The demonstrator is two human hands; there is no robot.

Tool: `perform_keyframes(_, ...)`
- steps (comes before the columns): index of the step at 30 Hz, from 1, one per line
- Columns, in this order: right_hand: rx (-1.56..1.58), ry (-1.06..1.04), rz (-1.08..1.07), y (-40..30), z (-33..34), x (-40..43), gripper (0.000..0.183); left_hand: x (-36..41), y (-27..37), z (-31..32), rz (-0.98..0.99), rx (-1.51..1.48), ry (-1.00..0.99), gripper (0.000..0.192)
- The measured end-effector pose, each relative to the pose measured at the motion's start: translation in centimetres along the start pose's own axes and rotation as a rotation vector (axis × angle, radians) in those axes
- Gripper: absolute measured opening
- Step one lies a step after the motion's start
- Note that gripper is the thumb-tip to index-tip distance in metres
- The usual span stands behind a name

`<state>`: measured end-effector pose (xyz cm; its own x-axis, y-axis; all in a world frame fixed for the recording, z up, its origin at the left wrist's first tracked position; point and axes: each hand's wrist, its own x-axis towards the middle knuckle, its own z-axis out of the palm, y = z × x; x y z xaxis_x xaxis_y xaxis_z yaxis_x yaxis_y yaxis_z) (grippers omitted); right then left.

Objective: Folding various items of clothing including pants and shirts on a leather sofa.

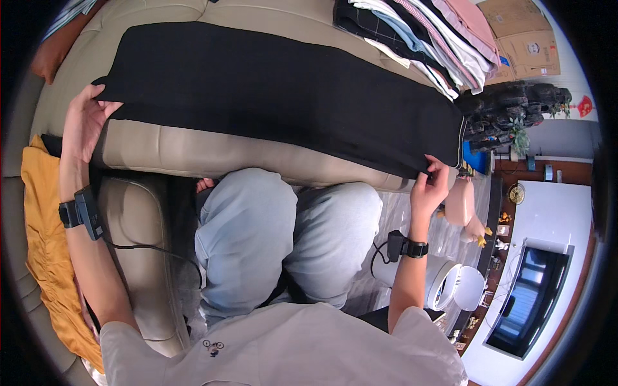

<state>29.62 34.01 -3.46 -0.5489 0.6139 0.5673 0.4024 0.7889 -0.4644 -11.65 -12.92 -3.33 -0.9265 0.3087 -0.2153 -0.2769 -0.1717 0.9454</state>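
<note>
A long black garment [280, 91], probably folded trousers, lies spread across the beige leather sofa seat [193, 147]. My left hand [91, 118] pinches its near corner at the left end, thumb above and fingers under the cloth. At the opposite end, my right hand [431, 186] has the near edge between thumb and fingers, close to a hem with pale trim. Both wrists wear black strapped devices with cables. The cloth is mostly flat, its near edge running over the front of the seat.
Folded clothes [425, 43] are piled at the back right, beside cardboard boxes [526, 43]. A mustard-yellow cloth [58, 251] hangs over the sofa on the left. A dark rockery ornament [512, 113] stands past the garment's right end. A white bin [442, 284] is on the floor at right.
</note>
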Motion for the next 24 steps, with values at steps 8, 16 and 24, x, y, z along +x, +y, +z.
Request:
perform_keyframes(8, -0.213, -0.196, -0.096, 1.3, -1.0, -2.4, 0.019, -0.2, -0.1, 0.0, -0.088, -0.124, -0.018, 0.018)
perform_keyframes(16, -0.143, -0.158, -0.289, -1.7, -0.1, -1.5, 0.031, -0.3, 0.5, 1.5, 0.059, 0.625, 0.119, 0.031)
perform_keyframes(24, -0.187, -0.165, -0.156, 0.1, -0.4, -2.1, 0.028, 0.3, 1.0, -0.6, 0.122, 0.723, -0.012, 0.028)
